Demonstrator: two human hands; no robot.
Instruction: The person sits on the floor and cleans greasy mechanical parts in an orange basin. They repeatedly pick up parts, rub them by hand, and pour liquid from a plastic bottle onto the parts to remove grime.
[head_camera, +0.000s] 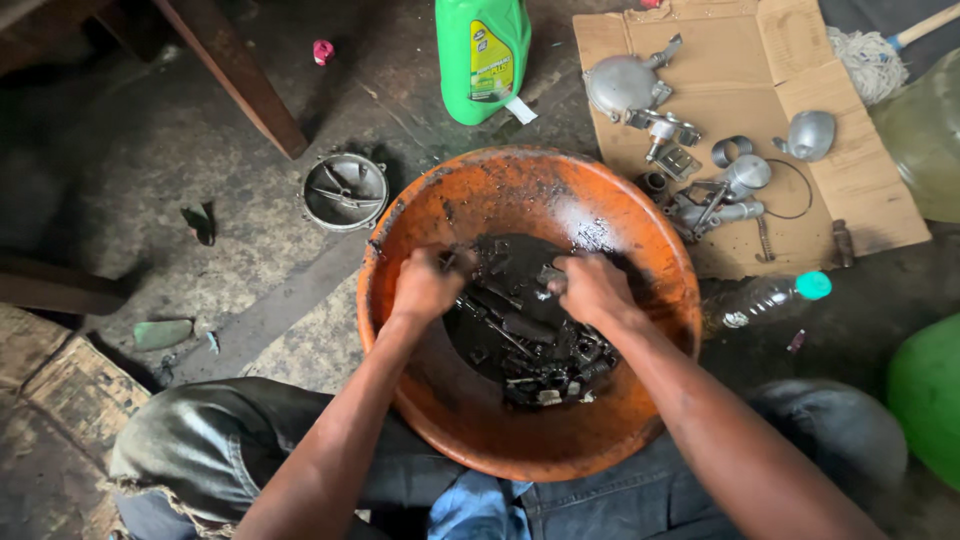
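A wide orange basin (640, 240) sits between my knees, tilted toward me, with a pool of black oily liquid and several small dark metal parts (545, 365) in its bottom. My left hand (425, 285) is curled in a fist at the left edge of the black pool, gripping something small and dark that I cannot make out. My right hand (592, 287) is closed over a small metal part in the liquid, fingers bent down. Both hands are smeared with oil.
A sheet of cardboard (860, 180) at the upper right carries several cleaned silver engine parts (625, 85). A green oil jug (482, 55) stands behind the basin. A round metal cover (345, 190) lies left of it. A clear plastic bottle (765, 298) lies to the right.
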